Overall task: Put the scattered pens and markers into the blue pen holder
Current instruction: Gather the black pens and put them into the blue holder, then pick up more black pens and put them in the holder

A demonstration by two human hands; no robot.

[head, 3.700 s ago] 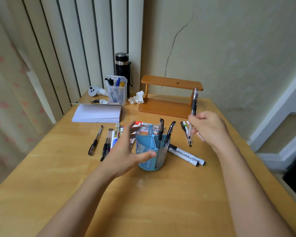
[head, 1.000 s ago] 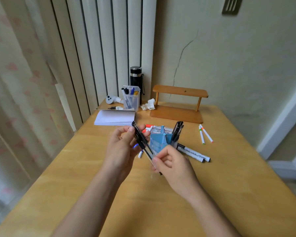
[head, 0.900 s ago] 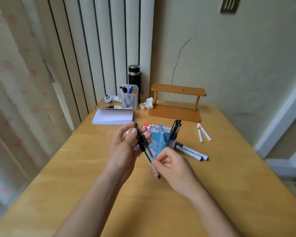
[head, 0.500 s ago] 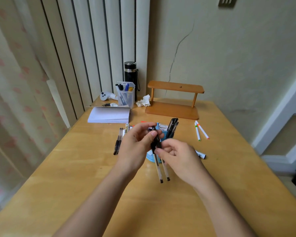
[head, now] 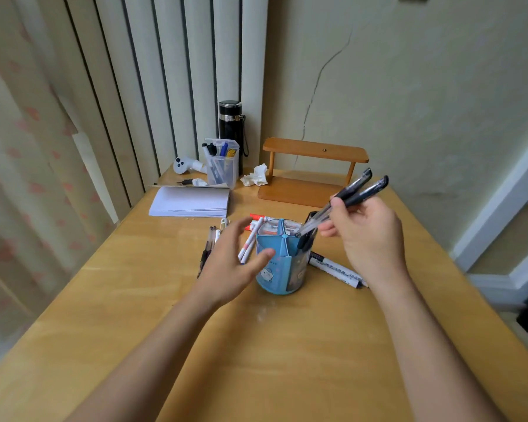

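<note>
Right hand grips two black pens over the blue pen holder; left hand spread, empty.

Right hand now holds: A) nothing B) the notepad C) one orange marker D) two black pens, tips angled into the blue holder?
D: the right hand grips two black pens, their tips pointing down at the rim of the blue pen holder.

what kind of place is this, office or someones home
Most likely a home desk or study corner, not an office: a wooden table pushed against a cracked wall, floral curtains beside vertical blinds, and a thermos with a notepad.
</note>
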